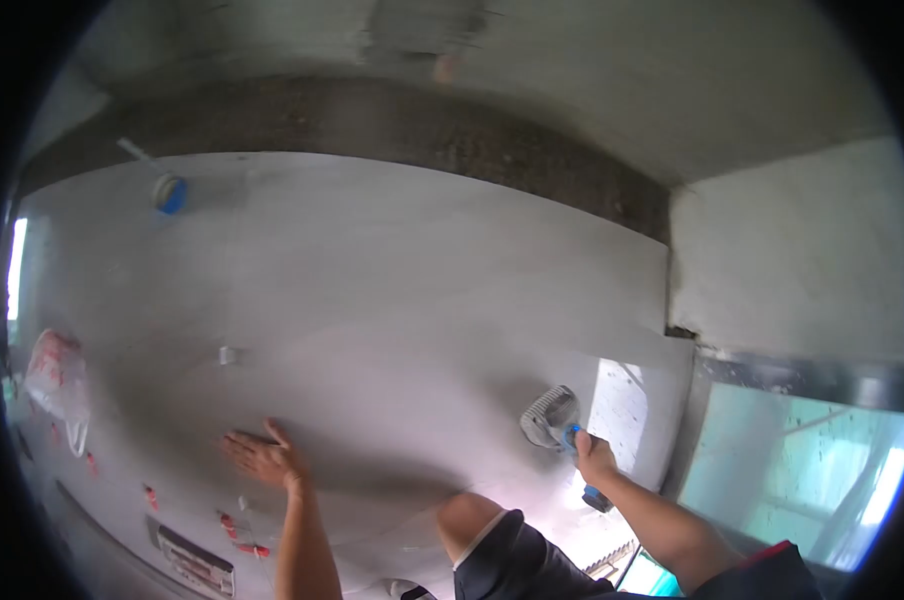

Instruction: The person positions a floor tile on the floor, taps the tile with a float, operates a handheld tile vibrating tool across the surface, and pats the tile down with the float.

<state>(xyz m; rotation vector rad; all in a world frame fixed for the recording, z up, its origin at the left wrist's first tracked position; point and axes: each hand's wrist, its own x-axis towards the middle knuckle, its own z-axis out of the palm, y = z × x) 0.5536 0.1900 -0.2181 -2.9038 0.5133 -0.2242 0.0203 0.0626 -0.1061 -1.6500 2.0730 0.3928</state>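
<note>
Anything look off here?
Slightly: dark specks dot the greenish pane at right, like splatter, and red bits sit unevenly spaced at lower left. The grey slab by the left hand shows no obvious crack, though blur limits detail.

We see one hand tool (550, 418) with ribbed grey head and blue-black handle, held slantwise, near the right end of the wide, pale grey panel (372, 280).

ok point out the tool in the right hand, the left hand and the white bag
Tool (550, 420), head view: on its ribbed end
Left hand (268, 460), head view: back of the hand
White bag (58, 382), head view: middle of its body
</note>
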